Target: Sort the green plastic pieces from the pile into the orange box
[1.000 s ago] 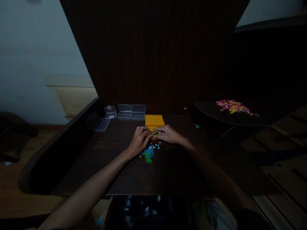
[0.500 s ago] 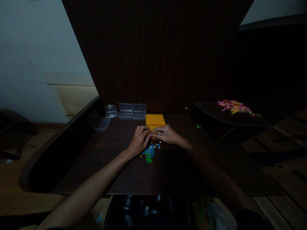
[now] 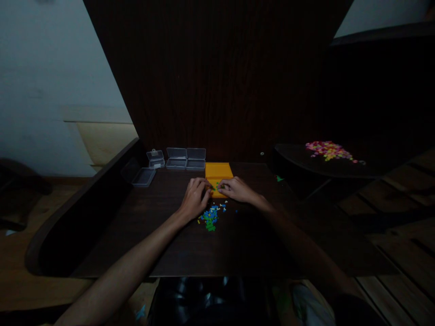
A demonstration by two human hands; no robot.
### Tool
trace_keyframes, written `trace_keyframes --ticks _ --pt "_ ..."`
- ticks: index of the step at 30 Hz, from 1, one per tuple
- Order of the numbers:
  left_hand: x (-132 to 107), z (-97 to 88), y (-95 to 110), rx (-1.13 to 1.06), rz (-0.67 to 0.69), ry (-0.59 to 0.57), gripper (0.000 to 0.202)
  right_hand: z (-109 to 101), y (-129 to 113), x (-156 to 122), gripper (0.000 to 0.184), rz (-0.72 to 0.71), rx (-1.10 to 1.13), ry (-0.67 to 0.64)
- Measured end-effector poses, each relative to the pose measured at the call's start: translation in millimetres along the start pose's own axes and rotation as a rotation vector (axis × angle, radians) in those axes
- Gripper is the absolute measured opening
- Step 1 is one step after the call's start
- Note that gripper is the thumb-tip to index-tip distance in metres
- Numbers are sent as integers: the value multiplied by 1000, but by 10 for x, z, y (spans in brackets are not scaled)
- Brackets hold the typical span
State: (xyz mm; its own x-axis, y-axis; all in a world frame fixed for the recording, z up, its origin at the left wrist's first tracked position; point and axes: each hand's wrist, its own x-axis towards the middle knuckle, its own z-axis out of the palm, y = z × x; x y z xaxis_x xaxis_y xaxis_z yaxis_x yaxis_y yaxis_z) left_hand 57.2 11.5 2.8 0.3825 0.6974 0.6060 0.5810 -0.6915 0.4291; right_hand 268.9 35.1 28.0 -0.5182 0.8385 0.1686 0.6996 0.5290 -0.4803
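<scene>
An orange baseplate [image 3: 218,170] lies flat at the middle of a dark wooden desk [image 3: 170,244]. My left hand [image 3: 194,198] and my right hand [image 3: 237,189] meet over its near edge, fingers curled and pinched together around tiny green pieces [image 3: 216,186] on the plate. What exactly each fingertip grips is too small to make out. Just in front of my hands lies a small heap of blue, green and white bricks [image 3: 210,216].
Clear plastic boxes [image 3: 186,158] and a loose lid [image 3: 144,177] stand at the desk's back left. A pile of pink and yellow pieces [image 3: 328,151] sits on a dark side shelf at the right. A tall dark panel backs the desk.
Both hands have shifted slightly farther onto the orange plate; the heap of bricks has not moved.
</scene>
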Motion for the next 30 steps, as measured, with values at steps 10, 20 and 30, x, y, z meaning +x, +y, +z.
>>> trace_keyframes --ticks 10,20,30 --pt "-16 8 14 41 -21 -78 19 1 -80 49 18 127 -173 -20" --pt "-18 6 26 77 -26 -124 18 5 -90 70 20 174 -225 -24" --pt "-16 -1 41 94 -46 -161 21 -81 -23 20 26 159 -229 -4"
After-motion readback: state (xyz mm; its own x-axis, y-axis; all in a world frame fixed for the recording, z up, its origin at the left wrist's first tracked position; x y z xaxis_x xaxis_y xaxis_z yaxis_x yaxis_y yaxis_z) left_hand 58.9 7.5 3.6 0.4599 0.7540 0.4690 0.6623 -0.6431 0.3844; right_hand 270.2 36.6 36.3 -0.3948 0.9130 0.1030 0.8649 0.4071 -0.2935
